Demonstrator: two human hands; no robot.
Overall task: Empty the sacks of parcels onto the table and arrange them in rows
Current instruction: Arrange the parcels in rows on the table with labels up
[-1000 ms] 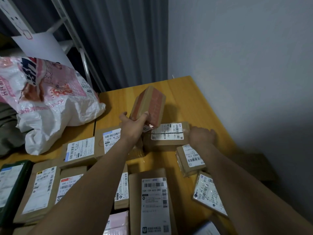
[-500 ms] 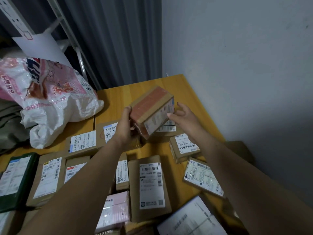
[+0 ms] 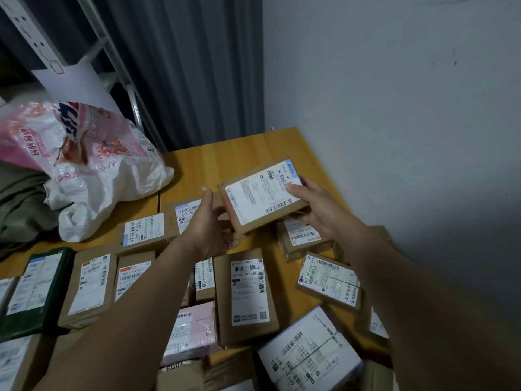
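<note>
Above the far right corner of the worktop (image 3: 239, 156), between the two hands, a flat brown parcel (image 3: 263, 197) rides in the air, label up and tilted, clear of the boxes beneath it. The right hand (image 3: 318, 210) has the far end, thumb pressed on the white label and fingers curled underneath. The left hand (image 3: 210, 224) takes the near corner, fingers wrapped under the edge and thumb standing up alongside. How much weight it really bears is hard to say, since its fingertips are hidden below the box. Handling? It looks like stiff, taped cardboard, holding its shape with no sag, and it sits easily in the hands, so probably light to moderate. The glossy label and tape could be slick, so the safer hold is across the ends or long edges, thumb on top and fingers below, rather than on the label face alone. Down below, labelled parcels lie in rows: a long brown box (image 3: 245, 294), a pink box (image 3: 191, 331) and a dark green box (image 3: 39, 289) out left. A pink-and-white sack (image 3: 84, 165) slumps at the back left. Bare wood shows just behind the hands, a likely landing spot by my reckoning.
</note>
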